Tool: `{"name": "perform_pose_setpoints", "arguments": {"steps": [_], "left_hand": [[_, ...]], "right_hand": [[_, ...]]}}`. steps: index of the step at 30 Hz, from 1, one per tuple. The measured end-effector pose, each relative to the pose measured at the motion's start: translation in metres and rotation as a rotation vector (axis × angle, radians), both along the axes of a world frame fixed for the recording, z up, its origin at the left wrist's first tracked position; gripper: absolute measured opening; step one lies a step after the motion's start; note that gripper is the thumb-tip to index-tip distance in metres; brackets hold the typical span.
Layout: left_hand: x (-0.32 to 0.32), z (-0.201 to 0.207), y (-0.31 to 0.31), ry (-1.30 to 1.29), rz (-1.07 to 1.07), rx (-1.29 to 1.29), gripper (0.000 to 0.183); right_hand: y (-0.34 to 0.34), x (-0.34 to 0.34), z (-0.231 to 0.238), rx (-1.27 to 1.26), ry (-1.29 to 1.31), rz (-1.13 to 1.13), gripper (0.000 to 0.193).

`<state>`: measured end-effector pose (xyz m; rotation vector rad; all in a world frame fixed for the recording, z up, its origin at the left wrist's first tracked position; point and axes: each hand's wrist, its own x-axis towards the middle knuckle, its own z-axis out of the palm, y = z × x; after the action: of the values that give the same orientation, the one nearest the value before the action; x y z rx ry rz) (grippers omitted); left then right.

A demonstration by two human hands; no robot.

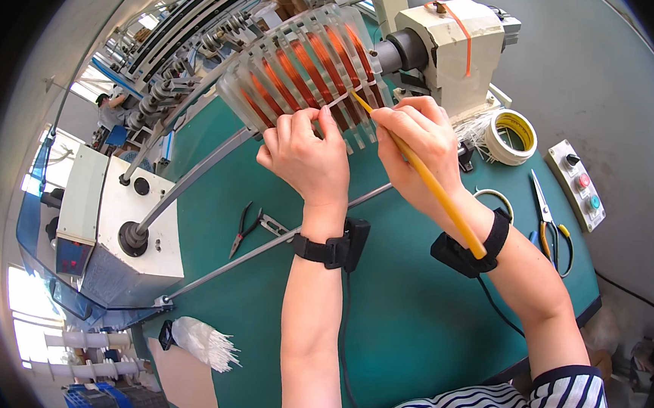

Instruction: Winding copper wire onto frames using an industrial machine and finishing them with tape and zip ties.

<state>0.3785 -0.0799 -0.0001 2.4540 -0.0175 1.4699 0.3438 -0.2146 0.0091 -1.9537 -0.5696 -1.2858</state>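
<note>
A row of copper wire coils (300,72) sits between pale translucent plates on a winding machine's shaft at the upper middle. My left hand (308,153) is closed at the near side of the coils, its thumb and finger pinching a thin white strip (339,100) that looks like a cable tie. My right hand (422,146) is closed around a long yellow stick (438,187). The stick's pointed tip touches or nearly touches the coils beside the white strip. Its thicker end lies over my right wrist. What lies under my left fingers is hidden.
On the green table (259,305) lie pliers (244,230), scissors (546,212), a tape roll (511,137) and a bag of white cable ties (204,341). A button box (577,185) is at right. A metal rod (244,251) crosses the table; the machine head (451,50) stands behind.
</note>
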Motion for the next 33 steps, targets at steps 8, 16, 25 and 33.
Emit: {"name": "perform_pose_setpoints", "arguments": {"steps": [8,16,25,33], "left_hand": [[0.004,-0.004,0.0,-0.041,-0.003,-0.023,0.012],[-0.005,0.0,0.0,-0.058,-0.013,-0.005,0.01],[-0.024,-0.006,0.016,0.025,-0.129,-0.195,0.025],[-0.021,0.002,0.012,0.097,-0.367,-0.595,0.02]], "right_hand": [[0.01,0.002,-0.002,0.038,0.006,0.06,0.015],[0.007,0.0,-0.003,0.039,0.038,0.061,0.015],[0.006,-0.006,-0.002,0.112,0.138,0.142,0.016],[0.007,-0.009,0.0,0.134,0.098,0.175,0.018]]}}
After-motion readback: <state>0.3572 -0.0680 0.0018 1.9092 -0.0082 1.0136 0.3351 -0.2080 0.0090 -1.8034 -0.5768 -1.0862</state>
